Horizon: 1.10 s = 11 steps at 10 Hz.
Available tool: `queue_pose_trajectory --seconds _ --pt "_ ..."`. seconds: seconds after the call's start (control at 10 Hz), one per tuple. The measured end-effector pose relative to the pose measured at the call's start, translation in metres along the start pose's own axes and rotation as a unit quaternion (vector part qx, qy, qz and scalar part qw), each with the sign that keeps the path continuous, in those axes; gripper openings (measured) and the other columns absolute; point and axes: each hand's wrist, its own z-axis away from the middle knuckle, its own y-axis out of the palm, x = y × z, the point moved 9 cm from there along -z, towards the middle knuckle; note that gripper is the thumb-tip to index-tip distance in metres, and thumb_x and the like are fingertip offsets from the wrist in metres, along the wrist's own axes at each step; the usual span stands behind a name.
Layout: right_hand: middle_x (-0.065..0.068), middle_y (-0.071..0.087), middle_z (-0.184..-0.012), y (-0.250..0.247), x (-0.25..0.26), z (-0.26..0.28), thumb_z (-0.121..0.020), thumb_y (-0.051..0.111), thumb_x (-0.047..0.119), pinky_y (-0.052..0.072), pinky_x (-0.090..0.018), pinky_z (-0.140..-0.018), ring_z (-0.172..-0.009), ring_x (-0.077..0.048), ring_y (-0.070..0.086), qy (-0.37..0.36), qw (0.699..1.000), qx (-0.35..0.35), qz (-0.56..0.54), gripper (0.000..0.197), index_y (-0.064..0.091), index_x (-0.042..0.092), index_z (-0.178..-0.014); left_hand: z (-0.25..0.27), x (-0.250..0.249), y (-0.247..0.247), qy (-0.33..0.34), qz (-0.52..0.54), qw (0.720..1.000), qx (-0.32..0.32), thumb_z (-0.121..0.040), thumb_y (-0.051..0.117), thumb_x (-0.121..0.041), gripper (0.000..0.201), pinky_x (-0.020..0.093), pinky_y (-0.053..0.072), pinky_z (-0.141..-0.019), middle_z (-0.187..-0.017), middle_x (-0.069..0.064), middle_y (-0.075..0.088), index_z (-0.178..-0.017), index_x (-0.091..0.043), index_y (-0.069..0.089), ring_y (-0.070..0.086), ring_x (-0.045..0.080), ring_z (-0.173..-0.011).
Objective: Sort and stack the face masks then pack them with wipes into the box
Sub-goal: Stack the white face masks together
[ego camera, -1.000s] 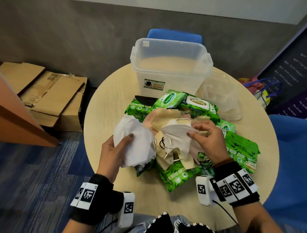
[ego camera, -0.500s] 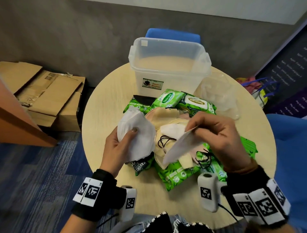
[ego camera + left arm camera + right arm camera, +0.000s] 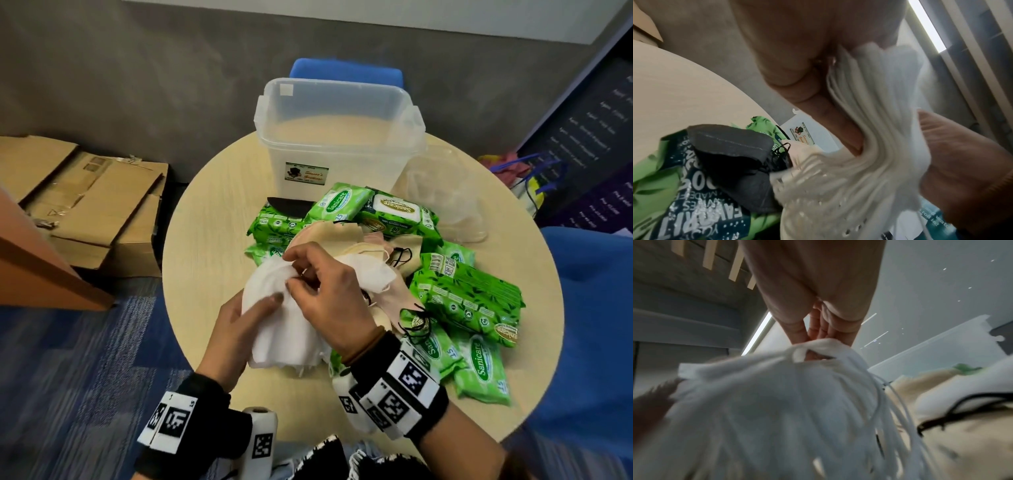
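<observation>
While your left hand [image 3: 236, 329] cups the stack of white masks [image 3: 274, 329] from below, thumb pressed flat on top, your right hand [image 3: 329, 301] arches over it, wrist high, fingertips pinching the stack's far edge. Just beyond that pinch lie the beige masks [image 3: 342, 240] among green wipes packs [image 3: 466, 294]. Farther out stands the clear box [image 3: 339, 137], upright.

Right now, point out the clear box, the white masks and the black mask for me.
clear box [image 3: 342, 150], head view, on its front wall above the label.
white masks [image 3: 274, 329], head view, on the stack's flat face below the left thumb.
black mask [image 3: 731, 155], left wrist view, on its folded cloth face.
</observation>
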Motion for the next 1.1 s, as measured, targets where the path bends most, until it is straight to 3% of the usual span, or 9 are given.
queue_pose_trajectory --seconds 0.1,0.2,0.3,0.4,0.6,0.8,0.9,1.0,1.1 --pt "-0.001 0.064 -0.09 -0.025 -0.028 0.0 -0.086 0.067 0.016 0.05 -0.017 -0.065 -0.072 -0.008 0.057 0.069 0.996 -0.048 -0.013 0.019 0.061 0.017 -0.103 -0.004 0.003 -0.016 0.005 -0.007 0.999 -0.039 -0.063 0.073 -0.036 0.043 0.039 0.056 -0.069 -0.097 0.012 0.074 -0.099 -0.011 0.07 0.069 0.033 -0.09" --pt "-0.008 0.053 -0.113 -0.086 -0.089 0.012 -0.09 0.06 0.029 0.051 -0.026 -0.077 -0.088 -0.016 0.054 0.243 0.945 -0.198 0.093 0.021 0.058 0.016 -0.107 -0.004 -0.001 -0.032 -0.01 0.026 0.996 -0.08 -0.087 0.063 -0.018 0.012 0.027 0.058 -0.061 -0.091 0.011 0.069 -0.096 -0.01 0.063 0.069 0.02 -0.077" --pt "-0.01 0.052 -0.113 -0.099 -0.161 0.026 -0.086 0.064 0.043 0.042 -0.03 -0.081 -0.097 -0.025 0.055 0.395 0.899 -0.097 0.165 0.033 0.061 0.013 -0.101 -0.005 -0.002 -0.05 -0.009 0.041 0.993 -0.111 -0.095 0.051 -0.012 0.008 0.019 0.056 -0.053 -0.086 0.004 0.062 -0.093 -0.013 0.058 0.066 0.009 -0.067" --pt "-0.005 0.063 -0.083 -0.101 -0.174 0.03 -0.076 0.075 0.017 0.043 -0.026 -0.071 -0.08 -0.021 0.059 0.385 0.912 -0.081 0.116 0.018 0.06 0.018 -0.066 -0.005 -0.007 -0.058 0.0 0.054 0.991 -0.123 -0.093 0.054 -0.017 0.011 0.023 0.056 -0.059 -0.09 0.006 0.067 -0.097 -0.011 0.063 0.064 0.02 -0.081" --pt "0.001 0.071 -0.076 -0.134 -0.102 -0.001 -0.076 0.072 -0.002 0.052 -0.023 -0.068 -0.07 -0.012 0.064 0.152 0.973 -0.172 -0.03 0.015 0.071 0.013 -0.078 0.002 -0.02 -0.068 0.027 0.059 0.989 -0.136 -0.084 0.061 -0.029 0.035 0.045 0.049 -0.082 -0.112 0.014 0.067 -0.113 -0.01 0.066 0.062 0.031 -0.103" --pt "-0.008 0.073 -0.092 -0.148 -0.024 -0.016 -0.078 0.068 -0.005 0.052 -0.029 -0.09 -0.094 -0.016 0.069 0.008 0.992 -0.126 -0.019 0.012 0.07 0.006 -0.082 -0.002 -0.026 -0.06 0.053 0.079 0.986 -0.135 -0.095 0.05 -0.015 0.028 0.032 0.055 -0.073 -0.114 0.002 0.069 -0.12 -0.016 0.062 0.066 0.017 -0.099" --pt "0.002 0.073 -0.085 -0.146 -0.001 -0.021 -0.08 0.063 -0.002 0.052 -0.025 -0.083 -0.086 -0.011 0.069 -0.002 0.991 -0.103 -0.084 0.014 0.064 0.012 -0.081 -0.006 -0.031 -0.05 0.063 0.069 0.987 -0.128 -0.096 0.049 -0.015 0.026 0.03 0.055 -0.074 -0.112 -0.001 0.071 -0.119 -0.016 0.062 0.067 0.014 -0.099" --pt "0.011 0.066 -0.075 -0.124 0.019 -0.024 -0.078 0.058 0.001 0.045 -0.014 -0.071 -0.071 -0.003 0.058 0.007 0.984 -0.038 -0.177 0.016 0.061 0.016 -0.081 -0.009 -0.037 -0.035 0.07 0.048 0.99 -0.114 -0.096 0.051 -0.016 0.019 0.025 0.054 -0.067 -0.094 -0.008 0.074 -0.109 -0.017 0.065 0.067 0.007 -0.087" --pt "-0.004 0.065 -0.08 -0.068 0.025 -0.022 -0.077 0.06 0.004 0.046 -0.017 -0.068 -0.073 -0.007 0.058 0.049 0.978 0.064 -0.194 0.013 0.062 0.016 -0.082 -0.01 -0.039 -0.018 0.068 0.019 0.993 -0.095 -0.088 0.059 -0.025 0.02 0.036 0.053 -0.07 -0.095 -0.003 0.074 -0.105 -0.017 0.067 0.068 0.016 -0.087"
